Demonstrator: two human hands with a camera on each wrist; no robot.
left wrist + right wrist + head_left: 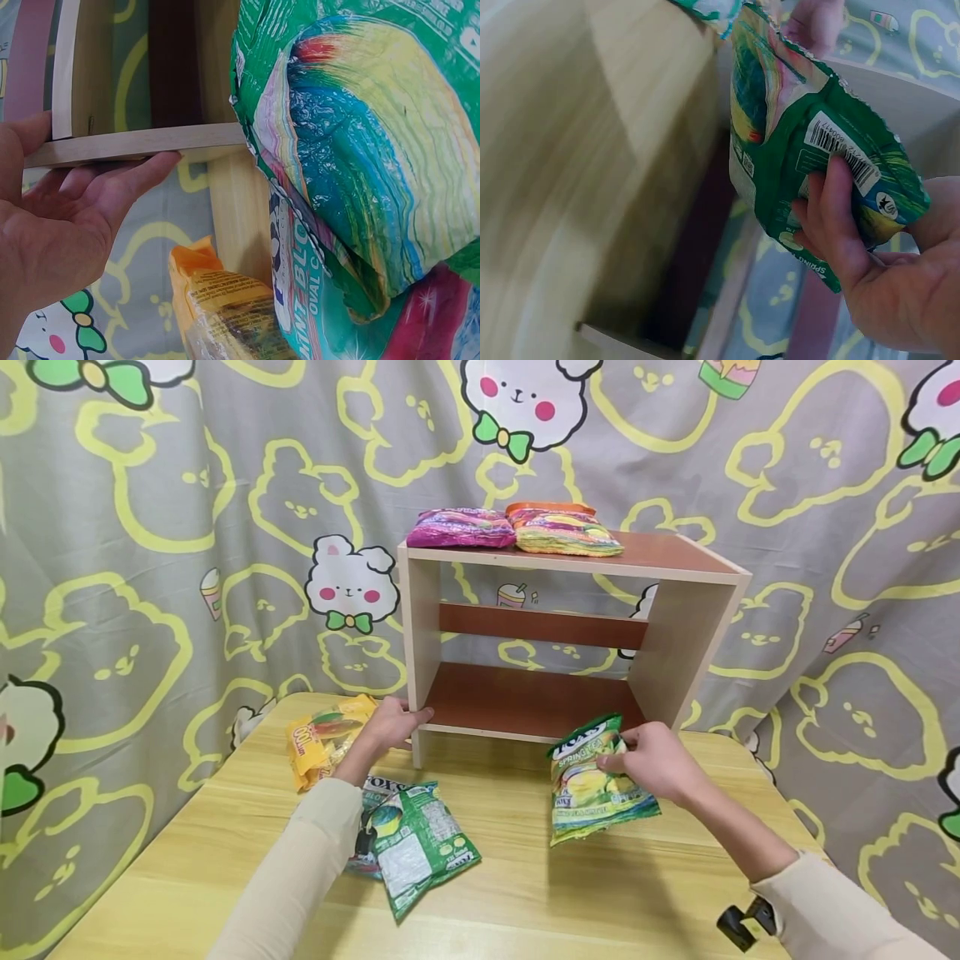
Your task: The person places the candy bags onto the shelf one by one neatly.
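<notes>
My right hand [660, 762] grips a green candy bag [588, 789] printed "Fox's Spring Tea" by its right side, in front of the small wooden shelf [525, 732]. In the right wrist view the bag's barcoded back [821, 150] shows, with the fingers pressed on it. My left hand [392, 724] holds the shelf's left side panel near the bottom, thumb on the inside and fingers outside, as the left wrist view shows. Below it lies another green bag [423, 843], back up, overlapping a Fox's bag [362, 852] with "mint" lettering in the left wrist view.
A yellow-orange candy bag [322, 739] lies left of the shelf on the wooden table [510, 893]. On the shelf's top sit a purple bag [461, 529] and an orange-yellow bag [566, 531]. A patterned curtain [247, 510] hangs behind and at both sides.
</notes>
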